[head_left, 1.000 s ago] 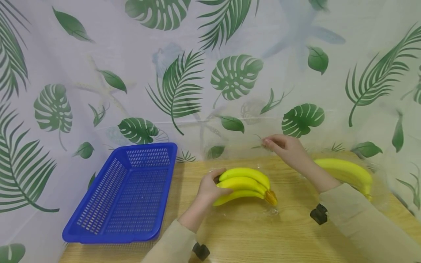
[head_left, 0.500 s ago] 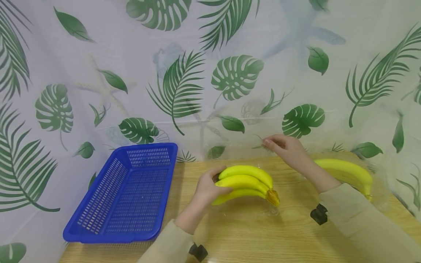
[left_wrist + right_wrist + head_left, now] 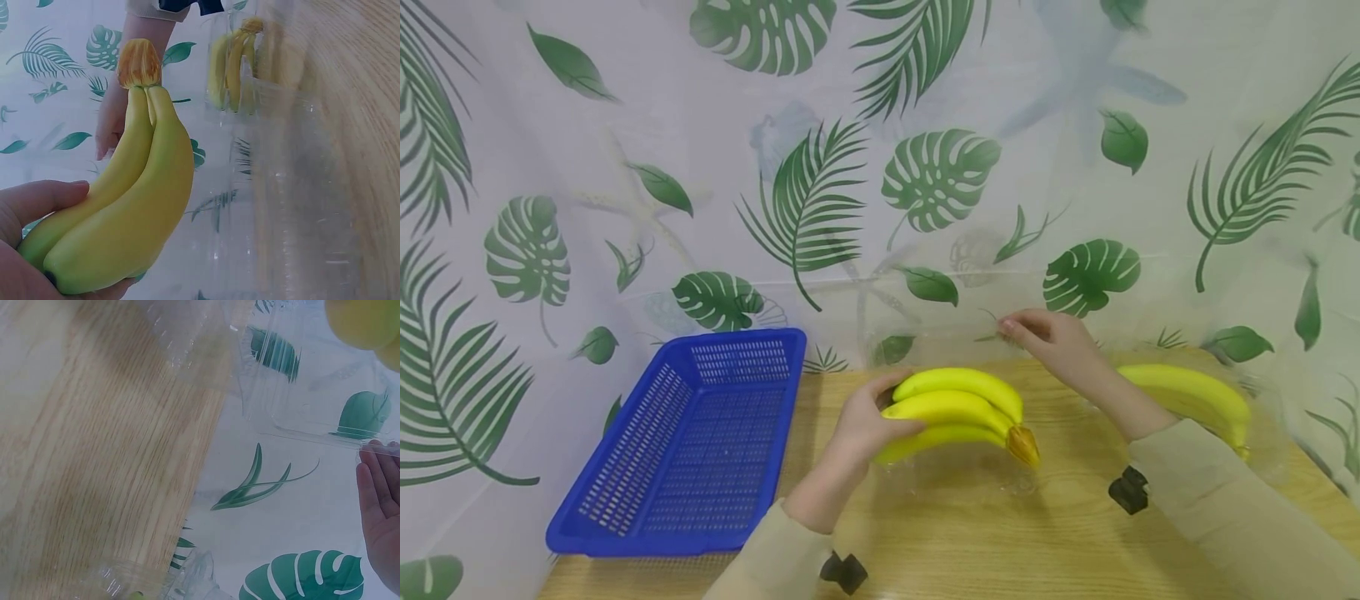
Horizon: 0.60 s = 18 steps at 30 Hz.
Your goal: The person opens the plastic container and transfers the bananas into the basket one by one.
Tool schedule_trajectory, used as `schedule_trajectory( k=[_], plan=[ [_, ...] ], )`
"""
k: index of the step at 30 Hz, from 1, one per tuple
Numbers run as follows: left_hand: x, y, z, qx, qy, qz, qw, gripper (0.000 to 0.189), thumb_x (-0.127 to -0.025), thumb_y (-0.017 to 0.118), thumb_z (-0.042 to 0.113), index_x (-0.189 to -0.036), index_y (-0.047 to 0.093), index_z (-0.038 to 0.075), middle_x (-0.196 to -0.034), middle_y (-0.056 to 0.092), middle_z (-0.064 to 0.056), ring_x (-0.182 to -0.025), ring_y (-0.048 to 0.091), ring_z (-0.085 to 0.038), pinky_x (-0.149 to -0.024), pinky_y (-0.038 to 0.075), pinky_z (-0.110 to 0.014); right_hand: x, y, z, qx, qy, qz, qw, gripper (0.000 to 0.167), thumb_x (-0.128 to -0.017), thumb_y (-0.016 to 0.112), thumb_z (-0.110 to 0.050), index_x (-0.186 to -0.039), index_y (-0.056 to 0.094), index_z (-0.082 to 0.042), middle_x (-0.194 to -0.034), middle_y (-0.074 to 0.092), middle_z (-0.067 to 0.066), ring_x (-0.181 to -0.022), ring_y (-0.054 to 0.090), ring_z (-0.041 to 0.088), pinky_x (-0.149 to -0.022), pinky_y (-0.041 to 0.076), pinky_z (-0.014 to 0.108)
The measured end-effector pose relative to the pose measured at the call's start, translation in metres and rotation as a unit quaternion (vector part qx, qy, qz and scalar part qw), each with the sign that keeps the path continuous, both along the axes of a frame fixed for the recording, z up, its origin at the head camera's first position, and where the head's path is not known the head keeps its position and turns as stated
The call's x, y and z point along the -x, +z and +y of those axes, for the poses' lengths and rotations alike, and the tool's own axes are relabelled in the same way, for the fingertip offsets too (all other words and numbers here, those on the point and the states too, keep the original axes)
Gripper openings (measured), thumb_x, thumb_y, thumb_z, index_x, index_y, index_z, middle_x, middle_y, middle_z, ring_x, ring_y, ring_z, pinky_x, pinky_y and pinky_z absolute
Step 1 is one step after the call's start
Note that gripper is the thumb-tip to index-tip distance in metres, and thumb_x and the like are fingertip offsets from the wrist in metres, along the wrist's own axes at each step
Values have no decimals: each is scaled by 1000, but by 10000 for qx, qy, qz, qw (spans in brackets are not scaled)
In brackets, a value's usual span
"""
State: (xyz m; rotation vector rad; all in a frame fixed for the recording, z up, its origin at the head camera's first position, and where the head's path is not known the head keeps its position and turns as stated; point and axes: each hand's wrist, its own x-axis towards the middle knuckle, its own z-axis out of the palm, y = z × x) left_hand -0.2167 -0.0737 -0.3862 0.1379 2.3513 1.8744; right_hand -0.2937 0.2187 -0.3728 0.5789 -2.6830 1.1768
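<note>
My left hand (image 3: pixel 859 421) grips a bunch of yellow bananas (image 3: pixel 958 408) by its tip end, with the brown stem to the right. The bunch is held above a clear plastic clamshell container (image 3: pixel 951 479), whose outline is faint. In the left wrist view, thumb and fingers wrap the lower end of the bananas (image 3: pixel 134 200). My right hand (image 3: pixel 1051 337) pinches the edge of the container's raised clear lid (image 3: pixel 943 343). From the right wrist, its fingers (image 3: pixel 378 487) show at the edge of the transparent lid (image 3: pixel 300 419).
A blue perforated basket (image 3: pixel 707 450) stands on the wooden table (image 3: pixel 962 542) at the left. Another banana bunch (image 3: pixel 1195 396) lies in a clear container at the right, partly behind my right forearm. A leaf-patterned sheet (image 3: pixel 850 208) hangs behind.
My left hand has lifted the banana bunch a little higher off the container, its tip end shifting slightly left. The right hand stays at the lid.
</note>
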Motion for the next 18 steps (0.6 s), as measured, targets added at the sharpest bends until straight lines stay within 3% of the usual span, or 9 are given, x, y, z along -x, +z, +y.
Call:
schedule_trajectory(
  k=[18],
  plan=[
    [-8, 29, -13, 86, 66, 165, 9998, 70, -86, 81, -6, -151, 58, 7, -159, 55, -16, -143, 55, -36, -117, 53, -45, -2, 1, -1, 0, 45, 35, 10000, 42, -113, 54, -33, -132, 71, 0, -125, 77, 20, -113, 72, 37, -101, 61, 58]
  ],
)
